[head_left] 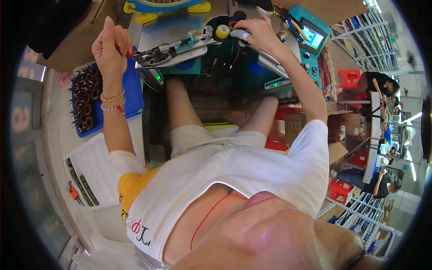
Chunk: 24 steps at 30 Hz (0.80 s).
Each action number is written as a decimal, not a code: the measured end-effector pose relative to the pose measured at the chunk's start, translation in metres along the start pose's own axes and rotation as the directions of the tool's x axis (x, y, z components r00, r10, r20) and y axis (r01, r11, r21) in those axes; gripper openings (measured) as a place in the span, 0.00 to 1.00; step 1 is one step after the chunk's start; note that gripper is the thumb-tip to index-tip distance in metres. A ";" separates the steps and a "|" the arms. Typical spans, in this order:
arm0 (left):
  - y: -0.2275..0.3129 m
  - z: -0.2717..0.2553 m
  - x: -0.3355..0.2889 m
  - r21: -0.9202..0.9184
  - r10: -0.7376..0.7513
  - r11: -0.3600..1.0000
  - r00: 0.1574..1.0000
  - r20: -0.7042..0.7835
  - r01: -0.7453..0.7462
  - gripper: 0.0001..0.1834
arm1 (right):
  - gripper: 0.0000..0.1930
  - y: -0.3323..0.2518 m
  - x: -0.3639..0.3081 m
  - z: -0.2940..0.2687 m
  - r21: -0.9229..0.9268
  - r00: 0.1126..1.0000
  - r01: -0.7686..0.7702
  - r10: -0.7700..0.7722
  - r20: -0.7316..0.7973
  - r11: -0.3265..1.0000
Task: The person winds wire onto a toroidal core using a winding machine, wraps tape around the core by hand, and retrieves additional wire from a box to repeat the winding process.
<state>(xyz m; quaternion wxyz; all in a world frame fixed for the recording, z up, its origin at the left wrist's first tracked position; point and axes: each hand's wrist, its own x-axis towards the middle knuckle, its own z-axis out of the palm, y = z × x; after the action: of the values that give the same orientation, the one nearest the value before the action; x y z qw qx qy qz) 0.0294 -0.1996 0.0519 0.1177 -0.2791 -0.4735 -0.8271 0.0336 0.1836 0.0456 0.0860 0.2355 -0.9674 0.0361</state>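
My left hand (110, 47) is closed at the left end of a metal arm with clamps (173, 50). A small red piece (130, 52) shows at its fingertips, too small to name. My right hand (258, 35) bends over the middle of the machine, with a white cover (240, 34) on one finger. Its fingers are drawn together beside a yellow-rimmed roller (222, 31) and a dark round part (237, 18). What they pinch, if anything, is hidden. Thin wires (234, 58) hang below that hand.
A blue tray (134, 96) of dark wound coils (85, 99) lies at the left. At the right stands a teal control box (310, 42) with a lit screen and knobs; pliers (294, 28) rest beside it. Red stools (348, 78) and co-workers are farther right.
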 end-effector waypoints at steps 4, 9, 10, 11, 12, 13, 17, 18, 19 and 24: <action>-0.004 0.013 -0.001 0.166 0.009 0.986 0.998 -0.066 0.002 0.22 | 0.12 -0.001 -0.006 0.007 -0.124 0.999 -0.012 0.006 -0.048 0.992; -0.042 0.054 0.001 0.850 0.009 0.520 0.996 0.093 -0.084 0.17 | 0.16 -0.002 0.002 0.016 -0.170 0.993 0.050 -0.068 -0.102 0.984; -0.055 0.069 -0.001 0.901 -0.006 0.330 0.954 0.300 -0.281 0.15 | 0.16 -0.002 0.003 0.014 -0.198 0.995 0.044 -0.061 -0.077 0.979; -0.059 0.082 -0.004 0.919 0.096 0.213 0.943 0.317 -0.331 0.13 | 0.16 -0.006 0.004 0.010 -0.221 0.997 0.041 -0.053 -0.049 0.974; -0.062 0.090 -0.008 0.926 0.194 0.089 0.918 0.345 -0.367 0.11 | 0.16 -0.009 0.004 0.006 -0.236 0.999 0.004 0.004 0.036 0.972; -0.064 0.086 0.001 0.826 0.438 0.107 0.772 0.460 -0.553 0.10 | 0.16 -0.007 -0.001 0.006 -0.230 0.999 0.001 0.006 0.032 0.973; -0.060 0.109 -0.086 0.726 0.335 0.557 0.909 0.249 -0.404 0.05 | 0.16 -0.010 -0.039 -0.007 -0.109 0.891 0.251 -0.273 -0.362 0.962; -0.064 0.124 -0.105 0.720 0.157 0.664 0.979 0.128 -0.201 0.04 | 0.17 -0.012 -0.048 -0.002 -0.094 0.866 0.311 -0.322 -0.383 0.946; -0.076 0.132 -0.114 0.658 -0.003 0.752 0.998 0.062 -0.038 0.09 | 0.17 -0.018 -0.057 0.001 -0.147 0.835 0.417 -0.442 -0.327 0.897; -0.171 0.129 -0.113 0.464 -0.375 0.826 0.927 0.028 0.320 0.24 | 0.14 -0.028 -0.068 0.022 -0.306 0.813 0.522 -0.573 -0.105 0.796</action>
<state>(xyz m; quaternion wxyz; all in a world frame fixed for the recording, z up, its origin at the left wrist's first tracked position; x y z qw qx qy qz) 0.0886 -0.0081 -0.0847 -0.0017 -0.2015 -0.7013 -0.6838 0.1026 0.1868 0.0119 0.2158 0.4882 -0.8401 -0.0964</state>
